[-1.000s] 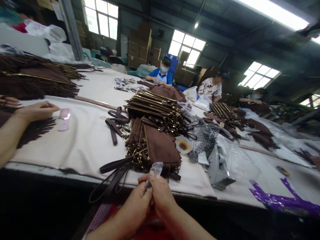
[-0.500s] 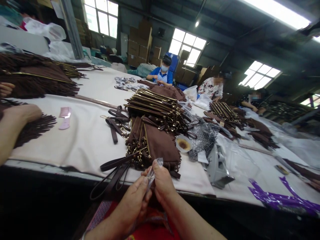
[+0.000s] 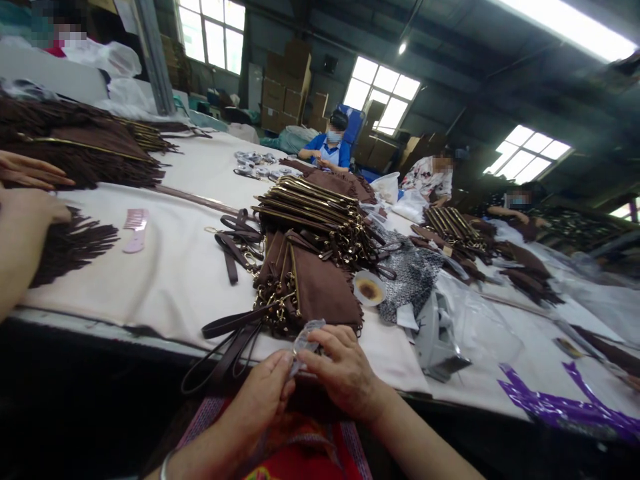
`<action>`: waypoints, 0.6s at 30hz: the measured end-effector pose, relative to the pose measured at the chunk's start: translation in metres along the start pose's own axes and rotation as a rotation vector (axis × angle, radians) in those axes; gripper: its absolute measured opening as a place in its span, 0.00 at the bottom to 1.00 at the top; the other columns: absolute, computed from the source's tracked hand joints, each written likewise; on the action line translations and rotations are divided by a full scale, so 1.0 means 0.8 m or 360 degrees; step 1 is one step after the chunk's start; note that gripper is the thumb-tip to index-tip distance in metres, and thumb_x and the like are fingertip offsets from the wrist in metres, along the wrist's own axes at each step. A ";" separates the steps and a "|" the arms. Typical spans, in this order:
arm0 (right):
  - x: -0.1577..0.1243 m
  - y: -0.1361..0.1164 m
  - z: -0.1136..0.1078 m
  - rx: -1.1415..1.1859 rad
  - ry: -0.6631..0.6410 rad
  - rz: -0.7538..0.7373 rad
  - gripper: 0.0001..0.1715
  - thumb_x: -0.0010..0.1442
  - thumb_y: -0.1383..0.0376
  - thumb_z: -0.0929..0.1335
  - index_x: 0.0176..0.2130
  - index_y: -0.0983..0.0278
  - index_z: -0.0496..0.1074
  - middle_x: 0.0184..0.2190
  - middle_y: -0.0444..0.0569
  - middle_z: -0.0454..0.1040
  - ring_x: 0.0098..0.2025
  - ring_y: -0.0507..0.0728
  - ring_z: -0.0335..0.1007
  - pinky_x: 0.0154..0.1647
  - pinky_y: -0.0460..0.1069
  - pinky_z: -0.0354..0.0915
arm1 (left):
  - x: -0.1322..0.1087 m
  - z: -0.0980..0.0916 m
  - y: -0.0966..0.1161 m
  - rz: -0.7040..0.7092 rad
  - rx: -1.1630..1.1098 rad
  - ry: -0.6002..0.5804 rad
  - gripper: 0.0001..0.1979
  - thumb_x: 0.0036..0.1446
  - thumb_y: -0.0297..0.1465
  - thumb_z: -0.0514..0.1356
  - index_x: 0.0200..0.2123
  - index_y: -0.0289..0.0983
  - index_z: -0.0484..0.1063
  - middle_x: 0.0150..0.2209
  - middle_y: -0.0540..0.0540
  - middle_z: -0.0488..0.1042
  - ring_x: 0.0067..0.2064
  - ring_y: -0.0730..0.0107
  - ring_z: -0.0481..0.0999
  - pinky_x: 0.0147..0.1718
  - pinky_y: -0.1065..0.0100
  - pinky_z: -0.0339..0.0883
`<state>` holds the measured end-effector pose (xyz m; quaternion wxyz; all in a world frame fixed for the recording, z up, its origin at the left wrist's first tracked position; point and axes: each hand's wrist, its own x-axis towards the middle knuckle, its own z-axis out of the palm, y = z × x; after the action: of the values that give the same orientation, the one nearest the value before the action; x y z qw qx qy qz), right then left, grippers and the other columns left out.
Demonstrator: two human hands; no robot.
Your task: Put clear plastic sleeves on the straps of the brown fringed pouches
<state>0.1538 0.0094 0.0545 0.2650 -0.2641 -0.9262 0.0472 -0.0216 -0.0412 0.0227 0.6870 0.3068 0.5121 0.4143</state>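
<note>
The left hand (image 3: 270,385) and right hand (image 3: 349,367) both pinch the plastic (image 3: 304,339); it seems light, soft, perhaps slippery, best held at edges.

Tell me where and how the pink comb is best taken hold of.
I'd grip the pink comb by its smooth handle, pinching its sides with the left hand from the near right. It lies flat, handle toward the table edge, teeth farther away; brown fringe and a co-worker's hand are to its left.
</note>
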 end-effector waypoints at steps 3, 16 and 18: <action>0.024 0.004 0.000 -0.0060 -0.0161 -0.0123 0.09 0.63 0.64 0.66 0.44 0.59 0.73 0.43 0.48 0.75 0.49 0.58 0.63 0.51 0.55 0.53 | 0.001 -0.002 -0.003 0.0100 0.0215 -0.0006 0.22 0.58 0.52 0.50 0.31 0.38 0.64 0.18 0.57 0.56 0.17 0.76 0.52 0.17 0.73 0.44; 0.068 -0.006 0.005 -0.0155 -0.0447 0.0205 0.03 0.58 0.65 0.69 0.31 0.60 0.74 0.29 0.46 0.74 0.34 0.56 0.64 0.37 0.53 0.53 | 0.006 -0.015 -0.009 0.0806 0.1343 0.0233 0.16 0.65 0.38 0.44 0.31 0.38 0.65 0.29 0.45 0.70 0.31 0.62 0.69 0.32 0.63 0.58; 0.056 -0.010 0.004 -0.0127 -0.0241 0.0278 0.05 0.60 0.67 0.67 0.33 0.62 0.74 0.32 0.48 0.75 0.37 0.57 0.65 0.39 0.53 0.55 | 0.009 -0.014 -0.010 0.0737 0.1303 0.0261 0.17 0.65 0.39 0.44 0.29 0.39 0.65 0.26 0.46 0.69 0.29 0.63 0.69 0.30 0.64 0.58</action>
<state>0.1162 0.0257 0.0749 0.1783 -0.3498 -0.9182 0.0532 -0.0295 -0.0383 0.0095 0.3565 0.6247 0.6039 0.3435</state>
